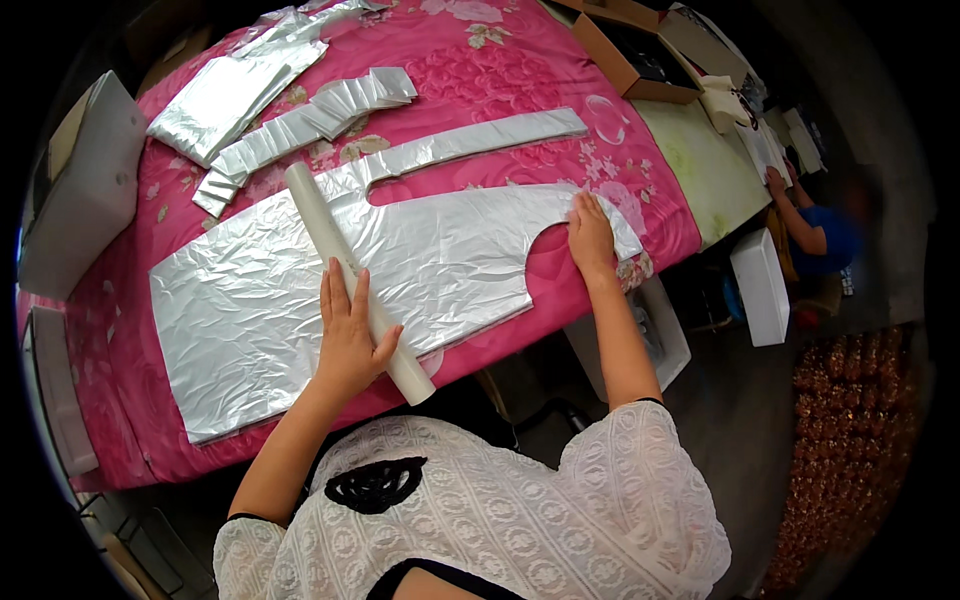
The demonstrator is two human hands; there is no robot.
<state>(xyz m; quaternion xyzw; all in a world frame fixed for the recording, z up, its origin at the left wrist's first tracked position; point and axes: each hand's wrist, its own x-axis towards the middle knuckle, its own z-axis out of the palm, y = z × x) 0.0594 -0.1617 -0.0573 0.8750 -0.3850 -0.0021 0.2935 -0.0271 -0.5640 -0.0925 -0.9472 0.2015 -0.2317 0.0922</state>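
1. Left hand (349,335): fingers straight and close together, thumb splayed to the right, palm flat down over the long white cardboard-like tube (355,283). Not gripping it, just pressing on it. Centre of frame, slightly low.
2. Right hand (589,233): fingers extended and lightly spread, palm flat on the right end of the large crinkled silver foil-like sheet (260,310), just above its rounded cutout. Right of centre.
3. Tube runs diagonally from upper left of centre down to the lower centre and lies on top of the sheet; its lower end overhangs the near table edge.
4. Sheet spans the middle of the frame, left to right, flat on the pink floral cloth (480,60) covering the table.
5. Above the sheet: a long narrow silver strip (470,142), touching or just beside the sheet's upper edge; cannot tell which.
6. Upper left: a pleated pile of silver strips (300,125) and a folded stack of silver sheets (215,100).
7. Far left: grey box-like case (85,185) at the table edge.
8. Upper right: open brown cardboard box (625,55).
9. Right edge: another person in a blue top (825,235), hands on white pieces, well apart from the sheet.
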